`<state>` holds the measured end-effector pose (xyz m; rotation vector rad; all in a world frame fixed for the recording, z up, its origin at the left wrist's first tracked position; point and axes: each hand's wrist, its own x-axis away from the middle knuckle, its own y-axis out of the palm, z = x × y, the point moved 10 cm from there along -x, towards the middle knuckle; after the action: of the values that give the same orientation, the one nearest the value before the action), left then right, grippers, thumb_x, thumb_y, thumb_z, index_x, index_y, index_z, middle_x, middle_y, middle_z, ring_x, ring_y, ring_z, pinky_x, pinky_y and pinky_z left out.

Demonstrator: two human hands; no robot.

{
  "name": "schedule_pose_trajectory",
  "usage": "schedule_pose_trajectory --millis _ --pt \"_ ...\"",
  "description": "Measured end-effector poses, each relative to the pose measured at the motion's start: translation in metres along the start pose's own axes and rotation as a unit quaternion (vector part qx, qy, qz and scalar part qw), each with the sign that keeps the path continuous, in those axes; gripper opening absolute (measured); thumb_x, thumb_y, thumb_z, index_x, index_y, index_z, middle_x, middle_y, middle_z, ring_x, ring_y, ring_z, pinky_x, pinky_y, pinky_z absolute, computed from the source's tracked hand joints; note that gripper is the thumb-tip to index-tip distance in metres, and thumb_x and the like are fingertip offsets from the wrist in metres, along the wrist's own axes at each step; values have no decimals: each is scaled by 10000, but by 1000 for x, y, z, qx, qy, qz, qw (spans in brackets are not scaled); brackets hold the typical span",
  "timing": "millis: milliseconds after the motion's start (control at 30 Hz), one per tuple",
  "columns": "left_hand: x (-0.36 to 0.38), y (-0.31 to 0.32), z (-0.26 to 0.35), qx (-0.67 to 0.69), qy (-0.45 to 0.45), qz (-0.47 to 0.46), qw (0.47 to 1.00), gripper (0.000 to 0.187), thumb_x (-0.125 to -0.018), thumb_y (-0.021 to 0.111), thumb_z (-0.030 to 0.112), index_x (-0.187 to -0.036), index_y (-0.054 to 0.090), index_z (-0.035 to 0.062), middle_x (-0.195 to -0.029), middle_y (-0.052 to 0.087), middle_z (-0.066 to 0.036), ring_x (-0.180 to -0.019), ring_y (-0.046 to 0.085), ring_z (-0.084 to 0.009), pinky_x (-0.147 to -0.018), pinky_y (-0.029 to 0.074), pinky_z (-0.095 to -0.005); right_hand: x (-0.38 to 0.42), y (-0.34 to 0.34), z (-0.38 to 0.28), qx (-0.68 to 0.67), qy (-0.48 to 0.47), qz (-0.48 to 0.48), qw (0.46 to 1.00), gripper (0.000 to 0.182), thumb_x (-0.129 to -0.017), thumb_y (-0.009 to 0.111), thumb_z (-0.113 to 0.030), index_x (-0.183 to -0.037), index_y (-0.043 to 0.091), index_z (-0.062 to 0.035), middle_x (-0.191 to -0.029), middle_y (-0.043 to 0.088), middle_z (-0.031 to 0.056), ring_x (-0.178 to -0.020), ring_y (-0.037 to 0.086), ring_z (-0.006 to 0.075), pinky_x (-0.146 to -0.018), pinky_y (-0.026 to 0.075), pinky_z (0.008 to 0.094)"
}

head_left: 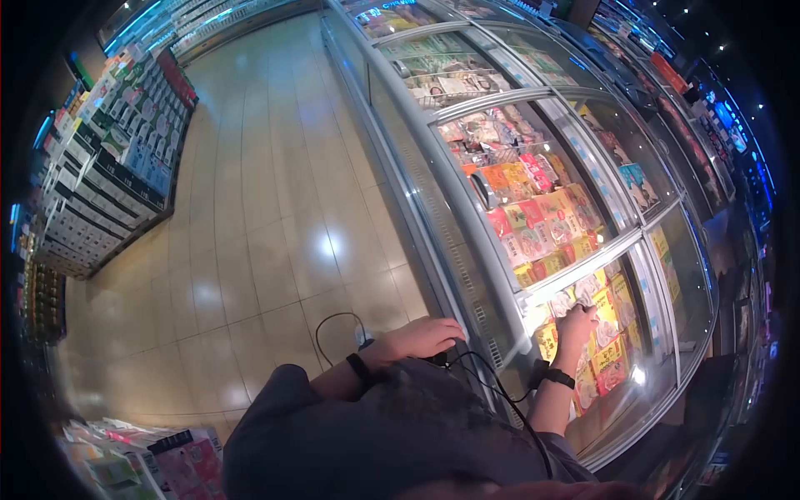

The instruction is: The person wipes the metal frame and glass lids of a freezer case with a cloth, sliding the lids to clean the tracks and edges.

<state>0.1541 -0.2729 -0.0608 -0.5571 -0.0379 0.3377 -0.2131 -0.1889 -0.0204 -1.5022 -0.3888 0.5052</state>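
Observation:
My right hand [577, 325] reaches down into a chest freezer [479, 225], its fingers closed at the packages of frozen food. Yellow packages [607, 312] lie beside it, and a red package [611, 367] is further down. Whether the fingers grip one of these is hidden. My left hand [423, 337] is near the freezer's side, at the front of my body. Its fingers curl down over a small dark object [437, 359], only partly visible, beside a black cable [500, 385]. Each wrist wears a black band.
The freezer's metal frame [583, 267] and glass panels [696, 283] surround the packages. More red and orange packages [542, 221] fill the neighbouring section. A tiled floor [275, 250] runs along the left, past stacked boxes [108, 192]. Colourful packs [183, 462] stand at lower left.

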Motion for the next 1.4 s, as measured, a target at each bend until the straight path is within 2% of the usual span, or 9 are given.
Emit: schedule_pose_trajectory --millis 100,167,233,333,500,633,733,1067,1400 --pt "31 -58 -25 2 -13 -18 1000 316 -1063 581 187 -1347 680 90 -1401 647 -120 -1275 633 -336 -1066 516 -459 4 -3 5 -33 -25 93 995 226 -834 759 -130 -1016 726 0 -1200 598 228 -1072 639 402 -843 576 466" --pt "54 -99 -49 8 -13 4 1000 315 -1060 585 184 -1344 679 88 -1382 654 -121 -1264 636 -335 -1061 517 -459 -43 84 95 -426 91 89 896 163 -873 743 -121 -966 716 11 -1137 654 235 -975 684 342 -824 569 442" --pt "90 -137 -86 -12 -67 44 997 308 -1053 585 173 -1332 678 83 -1355 660 -122 -1235 647 -336 -1050 522 -454 -55 69 93 -198 78 25 977 167 -910 702 -103 -1011 744 23 -1075 719 250 -937 719 298 -835 559 412" --pt "133 -194 -115 -17 -91 86 992 299 -1051 578 134 -1323 664 46 -1314 665 -143 -1192 660 -352 -1037 525 -447 -67 50 81 -278 53 118 952 534 -925 652 -54 -1452 606 19 -1272 733 247 -1123 733 326 -969 557 418" --pt "156 -240 -136 1 -95 106 990 299 -1054 575 109 -1331 656 32 -1308 659 -158 -1187 657 -359 -1038 525 -434 -44 -44 -85 -212 -95 295 927 477 -882 696 -1 -1349 608 -21 -1122 714 246 -1073 695 459 -924 534 509" --pt "144 -267 -148 16 -100 133 986 324 -1067 573 123 -1367 647 22 -1307 658 -161 -1214 646 -336 -1050 517 -413 -70 -46 -214 -332 -144 195 912 404 -932 688 -40 -1329 614 -31 -1056 696 288 -1038 653 510 -914 504 541" --pt "130 -286 -167 68 -117 135 982 321 -1076 574 142 -1365 667 40 -1332 663 -154 -1233 641 -342 -1059 507 -404 -95 -24 -302 -374 -169 150 899 412 -942 712 -99 -1338 614 -43 -1235 651 265 -1158 622 470 -999 502 521" --pt "51 -424 -251 55 -171 149 972 292 -1069 593 110 -1347 668 59 -1330 672 -159 -1254 640 -350 -1081 507 -420 -177 -9 -623 -346 -326 58 878 389 -949 646 -92 -1333 692 -134 -1299 601 221 -1202 598 431 -1032 493 497" --pt "-68 -522 -316 61 -134 140 979 289 -1058 593 58 -1336 665 36 -1330 666 -168 -1238 653 -324 -1052 531 -410 -195 -9 -701 -165 -281 14 945 148 -874 777 -279 -981 860 -222 -1300 637 82 -1282 546 300 -1025 460 478"
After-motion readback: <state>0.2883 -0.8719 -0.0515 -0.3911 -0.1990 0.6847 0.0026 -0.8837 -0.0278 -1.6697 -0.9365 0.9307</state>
